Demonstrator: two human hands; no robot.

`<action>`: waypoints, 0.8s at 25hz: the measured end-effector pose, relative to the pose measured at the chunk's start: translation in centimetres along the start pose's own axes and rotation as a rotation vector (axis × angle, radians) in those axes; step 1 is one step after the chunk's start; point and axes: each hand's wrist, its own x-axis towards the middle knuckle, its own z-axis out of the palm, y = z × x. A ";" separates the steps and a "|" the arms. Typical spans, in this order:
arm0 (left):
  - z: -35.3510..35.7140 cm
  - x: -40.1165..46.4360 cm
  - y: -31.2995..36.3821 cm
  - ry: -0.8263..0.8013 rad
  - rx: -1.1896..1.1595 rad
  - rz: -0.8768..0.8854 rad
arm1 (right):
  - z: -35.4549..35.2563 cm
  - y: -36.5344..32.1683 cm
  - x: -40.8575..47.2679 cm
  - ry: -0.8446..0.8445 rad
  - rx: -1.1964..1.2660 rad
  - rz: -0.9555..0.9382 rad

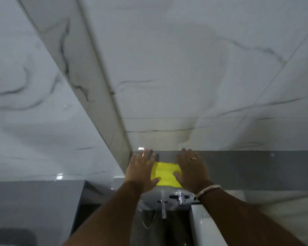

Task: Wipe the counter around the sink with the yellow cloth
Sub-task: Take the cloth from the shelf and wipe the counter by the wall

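Observation:
The yellow cloth (165, 173) lies folded and flat on a grey band (256, 166) below the marbled wall, just above the taps. My left hand (142, 169) lies flat at the cloth's left edge, fingers spread, with the thumb on the cloth. At the right edge my right hand (192, 169) does the same, flat and spread, and wears a ring and a bangle. Neither hand curls around the cloth. Whether the grey band is the counter or wall tile is unclear from this angle.
Two chrome taps (180, 197) stick out below the cloth. A white basin rim (201, 226) runs under my right forearm. White marbled tiles (185, 68) fill the upper view, and a protruding tiled corner (96, 86) runs down to my left hand.

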 end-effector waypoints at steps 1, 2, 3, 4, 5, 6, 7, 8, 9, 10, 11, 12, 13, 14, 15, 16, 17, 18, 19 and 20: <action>1.3 0.9 -0.1 -0.051 -0.005 0.004 | 1.7 -0.3 0.7 -0.021 0.010 0.014; 2.2 1.9 -0.2 -0.045 -0.032 0.010 | 2.7 -0.3 1.3 -0.003 0.030 0.024; 3.3 3.0 -0.4 -0.047 -0.042 0.012 | 4.0 -0.2 1.7 -0.030 0.038 0.024; 4.0 4.2 -0.5 -0.053 -0.058 0.023 | 4.9 -0.1 2.2 -0.069 0.058 0.021; 4.5 5.1 -0.5 -0.070 -0.069 0.045 | 5.6 0.1 2.7 -0.075 0.085 0.007; 4.9 5.8 -0.3 -0.097 -0.075 0.077 | 6.2 0.2 3.1 -0.100 0.102 0.002; 5.3 6.3 -0.3 -0.111 -0.090 0.097 | 6.4 0.3 3.6 -0.127 0.117 -0.002; 5.1 6.4 -0.4 -0.124 -0.088 0.107 | 6.0 0.2 3.9 -0.163 0.112 -0.004; 5.0 6.6 -0.5 -0.106 -0.087 0.111 | 5.8 0.2 4.2 -0.175 0.110 0.000; 4.8 6.6 -0.7 -0.085 -0.080 0.117 | 5.4 0.2 4.4 -0.191 0.108 0.004; 4.5 6.6 -0.7 -0.072 -0.070 0.121 | 4.9 0.2 4.6 -0.218 0.111 -0.003; 3.9 6.5 -0.6 -0.068 -0.061 0.133 | 4.4 0.2 4.8 -0.247 0.117 -0.020; 3.4 6.4 -0.6 -0.074 -0.054 0.142 | 4.0 0.3 4.9 -0.282 0.135 -0.037; 2.7 6.2 -0.5 -0.082 -0.041 0.150 | 3.5 0.4 4.9 -0.315 0.157 -0.056; 2.2 6.2 -0.5 -0.102 -0.032 0.163 | 3.2 0.6 5.0 -0.347 0.181 -0.068; 1.6 6.0 -0.6 -0.128 -0.029 0.163 | 2.8 0.6 5.0 -0.373 0.198 -0.090; 1.0 5.4 -0.7 -0.153 -0.032 0.155 | 2.2 0.5 4.9 -0.390 0.210 -0.118; 0.2 4.6 -1.0 -0.168 -0.053 0.143 | 1.5 0.3 4.7 -0.407 0.229 -0.145; -0.5 3.8 -1.3 -0.182 -0.078 0.136 | 0.9 0.0 4.5 -0.416 0.254 -0.170; -1.1 2.7 -1.7 -0.191 -0.104 0.123 | 0.1 -0.5 4.1 -0.407 0.273 -0.203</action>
